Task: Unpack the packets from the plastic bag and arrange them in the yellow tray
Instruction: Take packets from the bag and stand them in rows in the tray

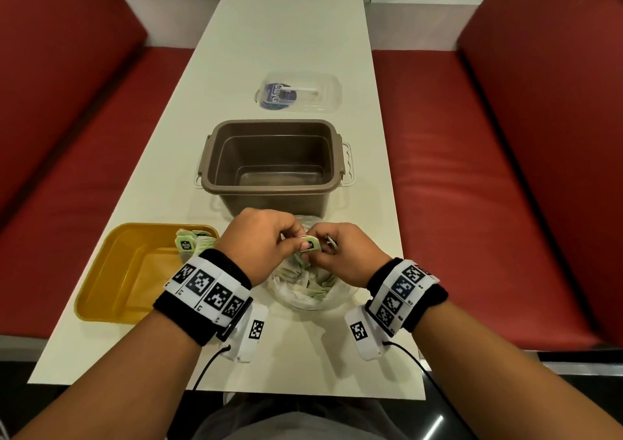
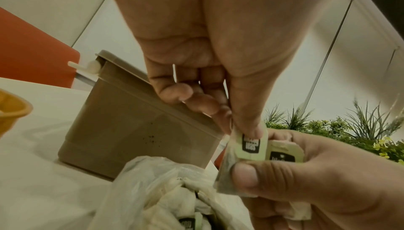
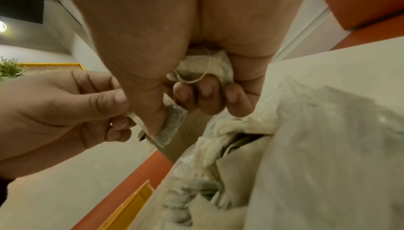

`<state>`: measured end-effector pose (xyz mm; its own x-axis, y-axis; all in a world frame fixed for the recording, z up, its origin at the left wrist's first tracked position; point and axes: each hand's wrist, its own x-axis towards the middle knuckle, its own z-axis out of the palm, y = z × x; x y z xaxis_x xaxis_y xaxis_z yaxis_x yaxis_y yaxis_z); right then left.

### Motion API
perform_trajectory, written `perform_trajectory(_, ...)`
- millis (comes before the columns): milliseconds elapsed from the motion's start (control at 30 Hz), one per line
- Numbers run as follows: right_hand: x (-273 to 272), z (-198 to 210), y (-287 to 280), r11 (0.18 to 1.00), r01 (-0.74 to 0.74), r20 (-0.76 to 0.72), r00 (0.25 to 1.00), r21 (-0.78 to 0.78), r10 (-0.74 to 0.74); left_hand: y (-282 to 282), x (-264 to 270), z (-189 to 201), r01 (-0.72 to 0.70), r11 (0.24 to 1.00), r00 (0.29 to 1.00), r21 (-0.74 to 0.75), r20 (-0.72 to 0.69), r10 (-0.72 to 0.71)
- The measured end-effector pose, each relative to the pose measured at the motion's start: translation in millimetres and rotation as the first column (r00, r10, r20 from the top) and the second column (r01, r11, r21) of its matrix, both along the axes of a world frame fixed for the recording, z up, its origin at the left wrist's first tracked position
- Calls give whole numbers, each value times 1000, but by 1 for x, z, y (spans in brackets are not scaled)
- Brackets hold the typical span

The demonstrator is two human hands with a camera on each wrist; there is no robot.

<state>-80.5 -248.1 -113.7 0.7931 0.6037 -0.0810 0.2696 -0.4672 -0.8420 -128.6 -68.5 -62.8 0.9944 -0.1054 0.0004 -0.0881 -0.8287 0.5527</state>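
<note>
Both hands meet above the clear plastic bag (image 1: 312, 291), which lies open on the table with several pale green tea packets inside. My left hand (image 1: 296, 237) pinches the tag of one packet (image 2: 251, 144) between thumb and forefinger. My right hand (image 1: 323, 251) holds the same packet's sachet (image 3: 172, 121) under its thumb. Its other fingers curl round a second packet with a string (image 3: 205, 68). The yellow tray (image 1: 128, 271) sits left of the bag, with several packets (image 1: 194, 241) stacked in its far right corner.
A brown tub (image 1: 273, 166) with cream handles stands just beyond the hands. Farther back is a clear lidded container (image 1: 300, 92). The narrow white table (image 1: 286, 35) runs between two red benches (image 1: 472, 170).
</note>
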Motion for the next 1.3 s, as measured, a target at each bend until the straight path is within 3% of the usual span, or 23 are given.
perform_trajectory(333,-17,0,41,999,-35,12,999,-21,35,30,-18,7,-24,1000,996,17,-80,26)
perform_trajectory(500,-19,1,68,998,11,21,1000,-61,-10,64,-25,19,-162,986,985,-29,-65,160)
perform_trajectory(667,-21,5,99,992,9,13,1000,-125,-8,126,-32,22,-280,958,950,68,-123,286)
perform_trajectory(933,-31,2,153,964,17,-32,999,-265,-27,183,-37,-18,-186,943,882,276,-375,284)
perform_trajectory(1167,-37,-1,171,945,43,-78,994,-323,-71,183,-37,-48,-314,933,842,176,-403,359)
perform_trajectory(1300,-40,-6,171,950,75,-100,989,-303,-110,184,-37,-60,-386,906,783,174,-458,422)
